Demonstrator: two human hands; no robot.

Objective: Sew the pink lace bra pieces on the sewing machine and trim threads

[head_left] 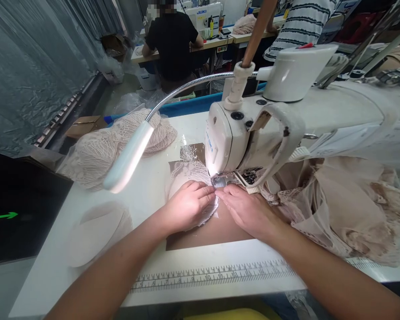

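Note:
A lace piece (186, 174) with a curved, scalloped edge lies under the head of a white sewing machine (220, 142), lit by its lamp. My left hand (190, 205) rests flat on the lace, fingers pointing at the needle area. From the other side my right hand (245, 209) lies with outstretched fingers at the lace's right edge. Both sets of fingertips nearly meet just in front of the presser foot (220, 182). Beneath them is a brown sheet (200, 238) on the white table. My thumbs are mostly hidden, and any pinch on the edge cannot be made out.
Stacked lace pieces (103, 149) sit at the back left, near a gooseneck lamp (130, 155). Sheer rounded pieces (96, 233) lie on the left. Beige lace fabric (346, 200) is heaped at right. A printed ruler (213, 275) runs along the front edge. Two people work behind.

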